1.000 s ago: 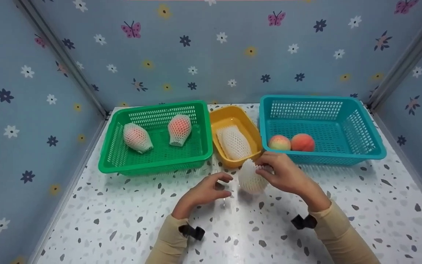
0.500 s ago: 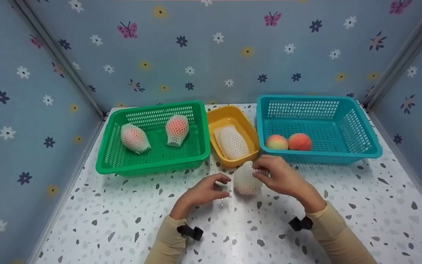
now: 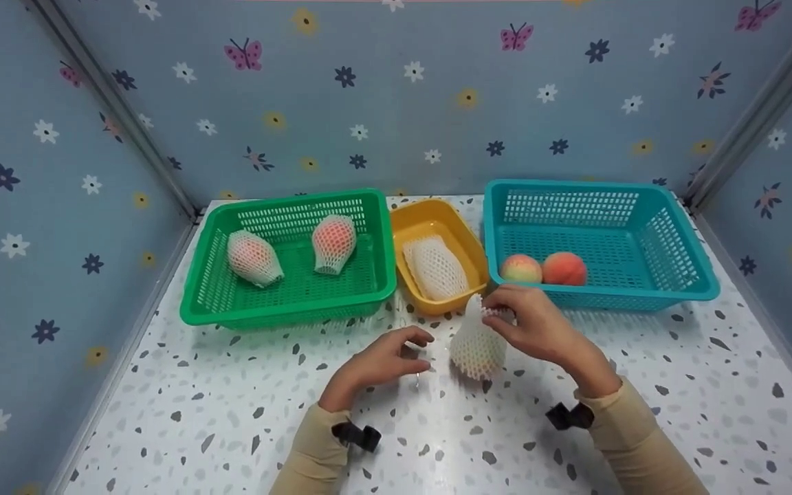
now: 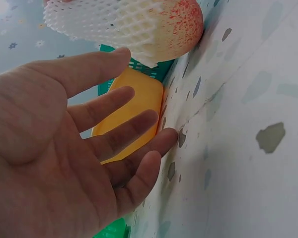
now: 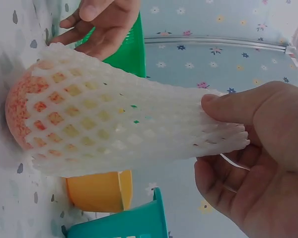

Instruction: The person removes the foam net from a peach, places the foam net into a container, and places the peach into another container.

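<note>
My right hand (image 3: 537,323) pinches the narrow top end of a white foam fruit net (image 3: 477,344) between thumb and fingers. Inside the net sits a peach (image 5: 19,111), its red-speckled bottom poking out of the net's lower end beside the table surface. In the right wrist view the net stretches from the peach up to my thumb and fingers. My left hand (image 3: 382,357) is just left of the netted peach, palm facing it, apart from it and holding nothing. Its fingers are spread and slightly bent in the left wrist view.
A green basket (image 3: 289,316) at the left holds two netted peaches. Between the baskets, a yellow tray (image 3: 447,220) contains white foam nets (image 3: 437,268). Two bare peaches (image 3: 564,269) lie in the blue basket (image 3: 643,295) at the right. A patterned wall rises behind.
The netted peach shifts a little left, then back right and nearer to me. Its net now looks longer and more drawn out below my right hand. My left hand stays nearly still.
</note>
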Demonstrator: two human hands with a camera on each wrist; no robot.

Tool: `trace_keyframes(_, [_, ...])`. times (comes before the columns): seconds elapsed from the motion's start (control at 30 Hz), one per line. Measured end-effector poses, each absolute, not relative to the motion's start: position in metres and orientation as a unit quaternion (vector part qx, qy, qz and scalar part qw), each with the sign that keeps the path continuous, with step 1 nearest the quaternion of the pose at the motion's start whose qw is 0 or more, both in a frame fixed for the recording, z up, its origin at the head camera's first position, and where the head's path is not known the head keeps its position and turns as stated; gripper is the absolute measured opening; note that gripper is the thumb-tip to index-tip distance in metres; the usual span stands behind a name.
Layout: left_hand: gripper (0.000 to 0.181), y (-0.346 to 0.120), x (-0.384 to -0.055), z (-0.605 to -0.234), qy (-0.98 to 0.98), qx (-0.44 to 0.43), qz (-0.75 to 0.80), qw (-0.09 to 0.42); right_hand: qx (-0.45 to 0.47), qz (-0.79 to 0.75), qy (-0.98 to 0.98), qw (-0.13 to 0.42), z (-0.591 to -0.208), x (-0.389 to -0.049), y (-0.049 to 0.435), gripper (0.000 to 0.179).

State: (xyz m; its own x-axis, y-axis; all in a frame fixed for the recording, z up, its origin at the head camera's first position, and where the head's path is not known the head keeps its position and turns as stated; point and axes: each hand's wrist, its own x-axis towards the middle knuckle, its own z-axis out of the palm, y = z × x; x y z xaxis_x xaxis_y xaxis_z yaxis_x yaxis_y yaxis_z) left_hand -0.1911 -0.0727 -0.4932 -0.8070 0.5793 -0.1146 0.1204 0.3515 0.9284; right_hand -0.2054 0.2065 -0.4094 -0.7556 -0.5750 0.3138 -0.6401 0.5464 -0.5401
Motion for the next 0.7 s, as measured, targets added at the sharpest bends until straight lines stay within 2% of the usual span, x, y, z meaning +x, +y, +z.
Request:
trace_keyframes(0.4, [0.043, -0.073, -0.192, -0.496, 0.8, 0.225, 0.51, 0.223, 0.337, 0.332, -0.88, 0.044, -0.403, -0.205, 0.205, 0.011])
trace_keyframes(0.7, [0.04, -0.071, -0.193, -0.496, 0.808, 0.21, 0.499, 0.233, 0.328, 0.351, -0.875, 0.061, -0.396, -0.205, 0.21, 0.013])
